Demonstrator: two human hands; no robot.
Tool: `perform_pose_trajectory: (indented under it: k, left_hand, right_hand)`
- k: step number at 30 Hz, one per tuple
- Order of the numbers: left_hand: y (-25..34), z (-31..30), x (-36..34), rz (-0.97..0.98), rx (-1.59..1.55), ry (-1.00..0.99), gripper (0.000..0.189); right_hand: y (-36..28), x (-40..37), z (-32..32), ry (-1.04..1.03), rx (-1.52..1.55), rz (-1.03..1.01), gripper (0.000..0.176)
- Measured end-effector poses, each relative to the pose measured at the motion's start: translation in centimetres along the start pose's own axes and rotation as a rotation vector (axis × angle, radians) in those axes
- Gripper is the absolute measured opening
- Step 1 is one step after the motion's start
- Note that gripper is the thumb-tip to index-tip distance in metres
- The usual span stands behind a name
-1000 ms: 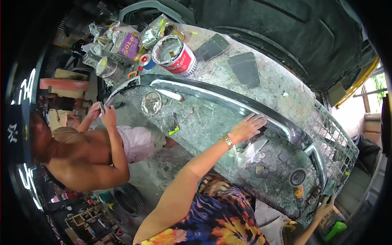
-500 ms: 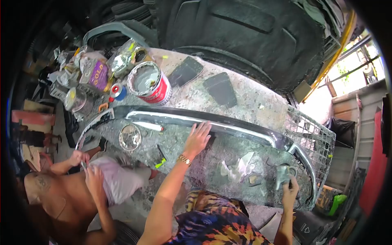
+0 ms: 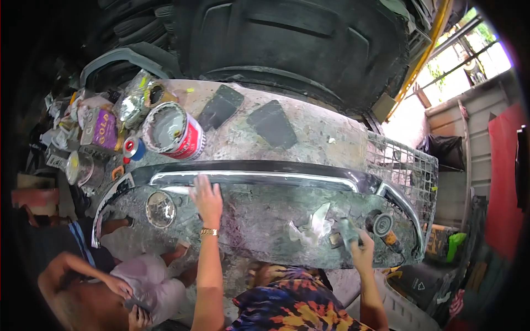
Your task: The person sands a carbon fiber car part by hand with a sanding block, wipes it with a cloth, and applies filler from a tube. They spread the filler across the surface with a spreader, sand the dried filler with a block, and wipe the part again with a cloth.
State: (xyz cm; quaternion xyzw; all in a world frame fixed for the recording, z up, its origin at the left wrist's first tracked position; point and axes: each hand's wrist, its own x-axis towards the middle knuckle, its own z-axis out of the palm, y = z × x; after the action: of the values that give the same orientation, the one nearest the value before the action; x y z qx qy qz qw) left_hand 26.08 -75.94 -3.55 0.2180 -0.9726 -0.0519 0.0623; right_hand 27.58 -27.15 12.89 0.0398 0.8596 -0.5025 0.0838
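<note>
A long dark bumper piece point(image 3: 265, 168) with a pale sanded strip lies across the work table. My left hand point(image 3: 207, 201) rests at its front edge, fingers stretched and a little apart, holding nothing. Under those fingers, a white tube point(image 3: 175, 189) is partly covered. My right hand point(image 3: 361, 249) is closed on a small grey sheet that looks like sandpaper point(image 3: 348, 231), held over the table. An angle grinder point(image 3: 382, 225) with an orange body lies just right of it. Crumpled white paper point(image 3: 312, 225) and a small brownish block point(image 3: 335, 239) are to its left.
At the back left stand a big filler can point(image 3: 190, 140), a blue-and-red tin point(image 3: 134, 148) and a purple box point(image 3: 101, 129). Dark flat sheets point(image 3: 271, 124) lie behind the bumper. A wire grid point(image 3: 406, 165) is at right. Another person point(image 3: 105, 287) sits at left, hands together.
My left hand has slid left along the bumper. My right hand has moved left with the grey sheet, uncovering the grinder. The view has shifted, and the other person has lowered their hands.
</note>
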Motion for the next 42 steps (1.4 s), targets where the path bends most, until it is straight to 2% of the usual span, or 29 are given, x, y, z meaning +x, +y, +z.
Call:
perform_pose_trajectory:
  k: [2, 4, 5, 7, 9, 11, 13, 14, 16, 17, 19, 20, 22, 24, 26, 31, 32, 34, 38, 42]
  left_hand:
    - [-0.4, 0.3, 0.2, -0.175, -0.008, 0.08, 0.06]
    - [0.4, 0.8, 0.3, -0.155, -0.037, 0.099, 0.06]
    - [0.9, 1.0, 0.2, -0.153, -0.062, 0.13, 0.06]
    - [2.3, 1.0, -0.6, -0.06, -0.123, 0.091, 0.06]
    - [3.6, 0.3, -1.5, 0.093, -0.229, 0.058, 0.057]
    - [4.6, -0.2, -2.4, 0.093, -0.258, 0.014, 0.057]
    - [5.4, -0.3, -3.0, 0.082, -0.299, 0.006, 0.056]
    - [5.2, -0.1, -3.1, 0.086, -0.306, -0.001, 0.056]
    - [5.4, 0.4, -3.4, 0.06, -0.288, 0.012, 0.055]
    - [5.2, 0.5, -3.5, 0.063, -0.278, -0.006, 0.054]
    - [4.9, 1.1, -3.5, 0.077, -0.276, 0.012, 0.054]
    - [4.7, 1.4, -3.6, 0.082, -0.28, 0.018, 0.053]
    - [4.5, 1.8, -3.7, 0.083, -0.287, 0.017, 0.053]
    - [4.5, 1.9, -3.7, 0.083, -0.288, 0.015, 0.053]
    - [4.5, 1.9, -3.7, 0.073, -0.311, 0.021, 0.053]
    - [4.6, 2.3, -3.8, 0.067, -0.292, 0.022, 0.051]
    - [4.6, 2.1, -3.7, 0.064, -0.289, 0.027, 0.051]
    - [4.9, 2.1, -3.6, 0.061, -0.296, 0.028, 0.051]
    - [4.8, 1.9, -3.6, 0.059, -0.301, 0.04, 0.049]
    - [5.0, 2.5, -3.6, 0.048, -0.297, 0.077, 0.049]
  right_hand:
    - [0.4, 2.2, 1.6, -0.036, -0.4, -0.178, 0.033]
    - [0.0, 4.5, 3.9, -0.021, -0.594, -0.295, 0.037]
    - [0.6, 5.2, 4.8, -0.013, -0.603, -0.273, 0.037]
    - [1.5, 6.5, 6.1, -0.252, -0.735, -0.372, 0.04]
    - [0.5, 7.2, 6.8, -0.254, -0.663, -0.356, 0.04]
    - [-1.1, 8.5, 7.9, -0.263, -0.584, -0.346, 0.04]
    - [-2.6, 11.5, 9.2, -0.261, -0.604, -0.387, 0.054]
    - [-3.0, 13.0, 10.0, -0.259, -0.61, -0.378, 0.054]
    - [-3.3, 15.5, 10.5, -0.43, -0.881, -0.611, 0.069]
    - [-2.5, 16.7, 10.3, -0.428, -0.897, -0.597, 0.069]
    - [-0.7, 19.1, 10.3, -0.622, -1.076, -0.744, 0.077]
    - [-0.3, 20.1, 10.4, -0.624, -1.085, -0.737, 0.077]
    - [-0.6, 22.0, 11.9, -0.698, -1.046, -0.886, 0.074]
    - [-1.7, 23.1, 13.9, -0.732, -1.025, -0.906, 0.072]
    - [-2.9, 23.9, 16.5, -0.799, -1.008, -1.015, 0.07]
    - [-4.0, 24.8, 22.1, -0.776, -0.882, -1.149, 0.07]
    - [-3.6, 25.0, 22.0, -0.754, -0.814, -1.206, 0.071]
    - [-3.3, 25.5, 20.8, -0.773, -0.823, -1.197, 0.069]
    - [-1.9, 26.0, 15.9, -0.848, -0.944, -1.127, 0.064]
    - [0.9, 26.5, 11.5, -0.796, -1.022, -1.106, 0.067]
